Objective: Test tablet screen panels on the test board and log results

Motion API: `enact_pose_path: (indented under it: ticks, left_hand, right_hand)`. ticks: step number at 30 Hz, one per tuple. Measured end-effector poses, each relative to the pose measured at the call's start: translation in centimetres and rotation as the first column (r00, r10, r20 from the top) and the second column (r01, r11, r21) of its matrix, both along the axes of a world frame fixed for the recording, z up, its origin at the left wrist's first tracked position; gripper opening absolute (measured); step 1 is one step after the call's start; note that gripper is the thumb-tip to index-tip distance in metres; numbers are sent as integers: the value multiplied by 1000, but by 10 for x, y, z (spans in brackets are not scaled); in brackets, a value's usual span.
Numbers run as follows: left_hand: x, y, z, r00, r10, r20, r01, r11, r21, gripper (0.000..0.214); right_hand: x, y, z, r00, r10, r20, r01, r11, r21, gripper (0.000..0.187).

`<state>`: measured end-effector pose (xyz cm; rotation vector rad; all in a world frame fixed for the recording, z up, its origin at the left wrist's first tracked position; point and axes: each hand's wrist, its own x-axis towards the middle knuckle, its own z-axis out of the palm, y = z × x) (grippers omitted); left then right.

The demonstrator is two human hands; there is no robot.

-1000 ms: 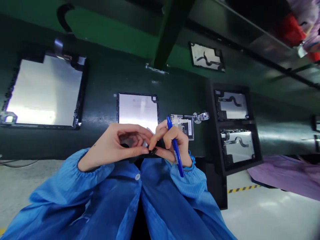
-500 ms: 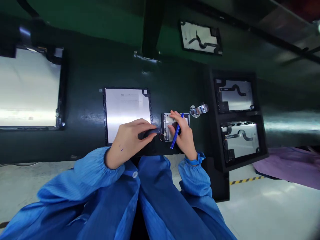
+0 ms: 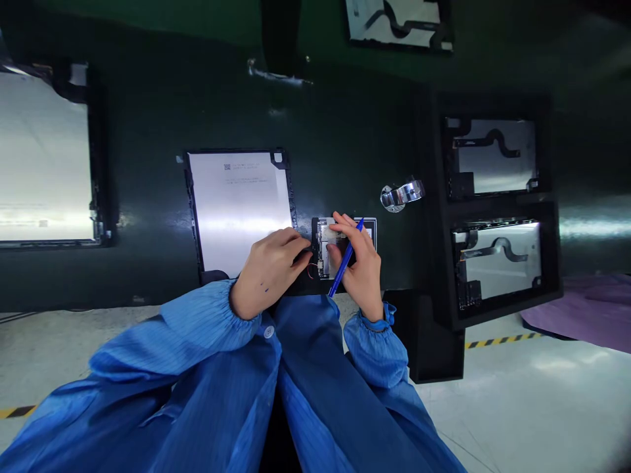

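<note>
My left hand (image 3: 273,269) rests curled at the left edge of a small electronic module (image 3: 326,246) in a black frame on the dark bench; its fingertips press something small and dark that I cannot make out. My right hand (image 3: 359,263) lies over the module's right side, a blue pen (image 3: 345,259) tucked between its fingers, fingertips touching the module's top. A silver panel in a black frame (image 3: 236,203) lies just left of the module, partly under my left hand. Both sleeves are blue.
A black tray (image 3: 495,210) with two silver panels stands at the right. A shiny roll of tape (image 3: 401,195) lies beyond the module. A large silver panel (image 3: 44,157) sits at the far left, another panel (image 3: 394,20) at the top. A purple cloth (image 3: 582,309) lies at the lower right.
Both hands have gone from pinching a small dark piece near my body down onto the module on the bench. The view has tilted further down.
</note>
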<state>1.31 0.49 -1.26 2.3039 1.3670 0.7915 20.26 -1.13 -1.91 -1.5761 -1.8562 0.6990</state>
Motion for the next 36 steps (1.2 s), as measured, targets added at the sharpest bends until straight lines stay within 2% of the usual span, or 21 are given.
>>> enact_pose_path:
  ticks: [6,13,20,22,24,25,27,29,30,32,33,34,35,36]
  left_hand:
    - [0,0,-3,1000,-9,-28,8,1000,-25,14]
    - [0,4,-8,998,-46,-37,47,999,27,12]
    - [7,7,-13,996,-58,-67,56,998,-33,13]
    - [7,9,-9,996,-57,-63,52,996,-66,12]
    - [-3,6,1,999,-31,-16,29,997,-78,8]
    - [-14,3,9,1000,6,24,-4,997,-83,16]
    - [-45,-11,26,982,135,132,-117,984,-138,46]
    - [-81,-31,43,917,309,251,-225,922,-316,67]
    - [-98,-41,50,859,415,301,-247,849,-467,71]
    - [-123,-60,57,716,631,299,-243,627,-740,74]
    - [-130,-66,58,647,710,277,-211,517,-830,75]
    - [-134,-69,57,591,765,257,-172,430,-886,74]
    - [-136,-69,54,545,800,249,-132,376,-917,71]
    - [-136,-66,52,500,829,252,-100,345,-933,65]
  right_hand:
    - [0,-1,-4,1000,3,3,-4,1000,19,27]
    - [-1,0,0,1000,-6,-16,6,1000,4,25]
    - [-20,4,1,989,-147,-3,147,989,14,22]
    - [-25,5,0,984,-180,-5,180,983,27,23]
    - [-24,4,2,973,-212,-88,218,974,56,26]
    - [-23,3,4,962,-228,-150,242,967,84,27]
    - [-18,1,10,954,-193,-230,228,964,138,31]
    - [-13,0,16,990,-14,-139,33,990,134,41]
    - [-13,-1,19,993,112,-45,-108,990,91,52]
    - [-14,1,22,936,331,124,-329,944,-32,81]
    - [-15,2,22,904,388,178,-380,921,-82,94]
    - [-17,3,21,885,416,209,-400,909,-115,103]
    - [-19,4,19,877,427,221,-407,904,-134,108]
    - [-20,5,18,873,432,224,-408,901,-148,111]
